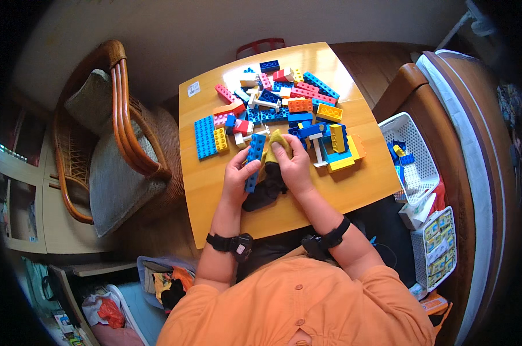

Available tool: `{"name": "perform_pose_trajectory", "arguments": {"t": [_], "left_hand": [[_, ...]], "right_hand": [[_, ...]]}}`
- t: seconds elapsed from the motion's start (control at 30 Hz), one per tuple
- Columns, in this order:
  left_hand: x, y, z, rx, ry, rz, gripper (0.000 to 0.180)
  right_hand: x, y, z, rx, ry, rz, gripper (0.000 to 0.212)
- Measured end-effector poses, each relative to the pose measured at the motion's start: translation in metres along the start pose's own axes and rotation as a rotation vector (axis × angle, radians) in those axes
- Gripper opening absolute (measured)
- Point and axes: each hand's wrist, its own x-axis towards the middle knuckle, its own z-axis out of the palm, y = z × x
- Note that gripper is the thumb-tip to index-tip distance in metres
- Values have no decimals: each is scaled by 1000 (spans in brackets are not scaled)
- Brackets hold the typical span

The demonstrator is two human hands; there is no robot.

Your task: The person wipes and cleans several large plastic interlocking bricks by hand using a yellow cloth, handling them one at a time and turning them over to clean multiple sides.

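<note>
Fingers of your left hand [236, 177] are closed around a long blue brick [254, 160], the thumb lying across it, while those of your right hand [295, 169] pinch a yellow and dark cloth [274, 143] just beside it. Both things sit at the centre of the frame, above the near part of the wooden table [206, 193]. You seem to grip the brick lengthwise to keep it steady and much of its studded length exposed; bunching the cloth probably gives your thumb something firm to press. Loose bricks [300, 106] crowd the table's upper half, perhaps pushed there to leave you working room. At the right of the frame, a white perforated basket [426, 167] holds blue and yellow bricks [404, 155]; below it, a smaller white basket [419, 259] holds yellowish packets [443, 245]. At lower left, a greyish bin [148, 266] contains orange and black fabric [174, 288].
</note>
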Motion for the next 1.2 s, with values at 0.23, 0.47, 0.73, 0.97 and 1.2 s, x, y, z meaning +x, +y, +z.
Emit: {"name": "perform_pose_trajectory", "arguments": {"t": [0.23, 0.47, 0.73, 0.97, 1.2], "left_hand": [[-2, 1, -4, 155, -63, 20, 56], [-3, 3, -13, -3, -122, -38, 57], [-3, -3, -14, -115, -193, -54, 55], [8, -15, -6, -238, 40, 33, 30], [11, -15, -19, -304, 242, 247, 33]], "right_hand": [[5, 3, -7, 231, 4, -28, 21], [7, -10, -11, 30, -143, -323, 18], [2, -9, -10, 89, -119, -115, 19], [-1, -7, -1, 3, -163, -213, 29], [-9, -13, 7, -127, -467, -393, 26]]}}
